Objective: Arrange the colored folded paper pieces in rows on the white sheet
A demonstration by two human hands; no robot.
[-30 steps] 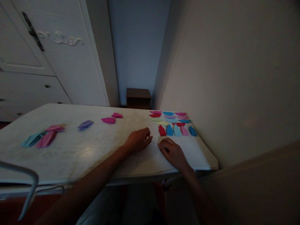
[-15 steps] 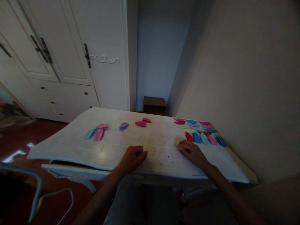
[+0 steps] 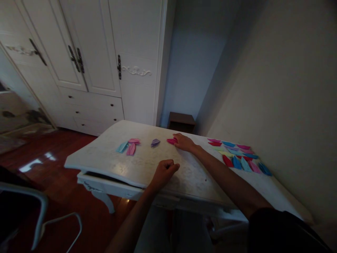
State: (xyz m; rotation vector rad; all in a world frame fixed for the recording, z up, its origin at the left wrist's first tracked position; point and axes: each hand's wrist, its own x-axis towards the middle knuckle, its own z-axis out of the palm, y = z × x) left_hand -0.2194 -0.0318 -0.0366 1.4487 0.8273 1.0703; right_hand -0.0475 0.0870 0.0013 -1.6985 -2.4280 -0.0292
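Note:
My right hand (image 3: 183, 142) reaches across to the far edge of the white table (image 3: 147, 168). Its fingers close at a magenta folded paper boat (image 3: 172, 141), partly covering it; a second magenta piece there is hidden by the hand. Over the near part of the table, my left hand (image 3: 165, 172) is curled into a loose fist, with nothing visible in it. A purple folded paper (image 3: 155, 142) lies left of the magenta one. Farther left, a light blue folded paper (image 3: 122, 147) touches two pink ones (image 3: 131, 149).
Rows of flat, coloured folded papers (image 3: 235, 151) lie at the table's right side by the wall. A small dark speck (image 3: 205, 180) is near the front. Behind stand a white wardrobe (image 3: 142, 95) and a brown box-like cabinet (image 3: 181, 118). A metal chair frame (image 3: 43, 211) is at lower left.
My right hand has moved from beside the coloured rows, left and away from me, to the magenta papers. My left hand stays in a loose fist. The view has turned left.

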